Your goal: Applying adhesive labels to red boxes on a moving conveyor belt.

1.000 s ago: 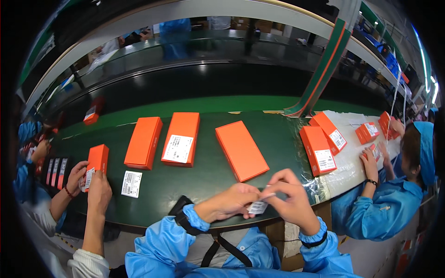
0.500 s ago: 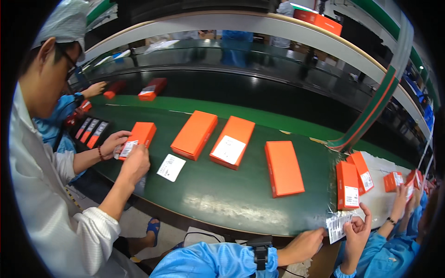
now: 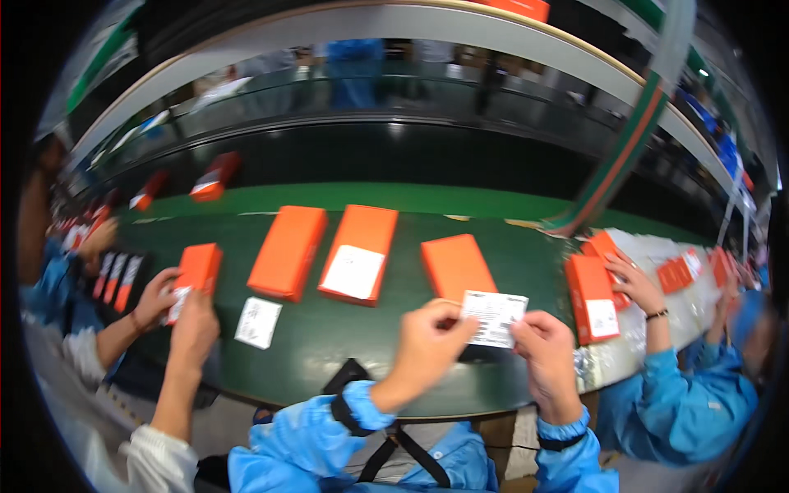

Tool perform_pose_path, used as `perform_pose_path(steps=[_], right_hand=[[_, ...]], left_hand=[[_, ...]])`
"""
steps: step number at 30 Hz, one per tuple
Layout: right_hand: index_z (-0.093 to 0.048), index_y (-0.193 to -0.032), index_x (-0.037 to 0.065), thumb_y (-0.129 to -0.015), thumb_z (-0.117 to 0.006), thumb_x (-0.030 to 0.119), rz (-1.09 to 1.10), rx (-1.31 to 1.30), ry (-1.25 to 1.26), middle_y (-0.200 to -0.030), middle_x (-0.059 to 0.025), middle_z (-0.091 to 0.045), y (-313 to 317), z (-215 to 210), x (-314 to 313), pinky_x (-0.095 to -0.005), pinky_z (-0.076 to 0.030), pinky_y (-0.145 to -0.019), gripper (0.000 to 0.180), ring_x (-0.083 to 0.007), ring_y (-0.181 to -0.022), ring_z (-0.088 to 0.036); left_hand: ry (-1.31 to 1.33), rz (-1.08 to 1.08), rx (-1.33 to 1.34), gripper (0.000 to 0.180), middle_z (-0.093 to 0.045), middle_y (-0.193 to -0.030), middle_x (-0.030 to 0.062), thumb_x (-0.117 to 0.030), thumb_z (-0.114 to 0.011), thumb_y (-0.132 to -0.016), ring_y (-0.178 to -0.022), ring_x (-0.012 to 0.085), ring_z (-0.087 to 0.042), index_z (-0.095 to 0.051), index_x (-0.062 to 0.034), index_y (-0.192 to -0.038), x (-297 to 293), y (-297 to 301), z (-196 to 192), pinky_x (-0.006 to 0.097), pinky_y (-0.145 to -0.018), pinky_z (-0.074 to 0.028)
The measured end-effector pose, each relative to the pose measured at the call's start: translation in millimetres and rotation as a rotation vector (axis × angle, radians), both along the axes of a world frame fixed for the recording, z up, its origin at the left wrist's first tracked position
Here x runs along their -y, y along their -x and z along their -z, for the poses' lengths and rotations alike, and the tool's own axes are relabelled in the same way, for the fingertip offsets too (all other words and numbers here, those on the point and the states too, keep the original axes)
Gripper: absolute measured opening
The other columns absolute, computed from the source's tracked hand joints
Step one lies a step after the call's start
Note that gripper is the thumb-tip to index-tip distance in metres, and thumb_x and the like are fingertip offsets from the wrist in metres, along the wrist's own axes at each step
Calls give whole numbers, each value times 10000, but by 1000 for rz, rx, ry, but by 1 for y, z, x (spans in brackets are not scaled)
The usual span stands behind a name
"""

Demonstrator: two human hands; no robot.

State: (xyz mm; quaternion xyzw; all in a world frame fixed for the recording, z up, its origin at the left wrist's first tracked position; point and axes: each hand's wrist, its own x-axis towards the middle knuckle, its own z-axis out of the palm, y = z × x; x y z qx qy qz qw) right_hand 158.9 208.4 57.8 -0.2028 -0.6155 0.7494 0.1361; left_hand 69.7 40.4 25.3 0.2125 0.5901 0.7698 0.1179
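A white printed label (image 3: 491, 319) is stretched between my two hands above the near part of the green table. My left hand (image 3: 429, 343) pinches its left edge, and my right hand (image 3: 546, 355) pinches its right edge. Directly behind the label lies a plain orange box (image 3: 459, 261), its near end hidden by label and fingers. Left of it rests an orange box with a white label (image 3: 358, 253) on its near half. Another plain orange box (image 3: 288, 251) lies further left, and a loose white label (image 3: 258, 322) is flat on the table near it.
At left, a co-worker's hands (image 3: 194, 329) hold an orange box (image 3: 200, 267). At right, another person's hand (image 3: 634, 281) touches orange boxes (image 3: 588, 292). A green post (image 3: 612, 164) rises from the table's far edge. Beyond it, a dark conveyor (image 3: 345, 156) carries boxes.
My view has swung right. Both hands came up from the table's near edge to before the orange box, and my left hand now also grips the label. Another person's hand reached the right-hand boxes.
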Motion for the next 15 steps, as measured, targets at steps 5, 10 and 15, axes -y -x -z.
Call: perform_pose_path(steps=[5, 10, 15], right_hand=[[-691, -941, -18, -880, -747, 89, 151, 53, -202, -737, 3, -652, 31, -4, -36, -192, -392, -537, 135, -43, -610, -538], [-719, -883, -2, -837, -768, 91, -125, 296, -224, -740, 2, -664, 53, -1, -51, -186, -394, -529, 115, -45, -608, -539], [-723, -871, -8, -842, -756, 67, -174, 339, -245, -757, -34, -693, 62, 14, -43, -196, -427, -535, 87, -61, -602, -569]], left_hand=[[136, -104, -91, 249, -635, -1004, 46, -101, -640, -981, -878, 61, -556, -615, 41, -1184, 10, 23, -5, 220, -738, -484], [234, -185, -110, 156, -653, -921, 48, -70, -638, -934, -809, 71, -588, -624, 31, -1052, 12, 51, 30, 228, -666, -495], [305, -128, -68, 150, -677, -855, 75, -56, -648, -888, -750, 102, -627, -635, 38, -1004, 9, 53, 37, 266, -659, -527]])
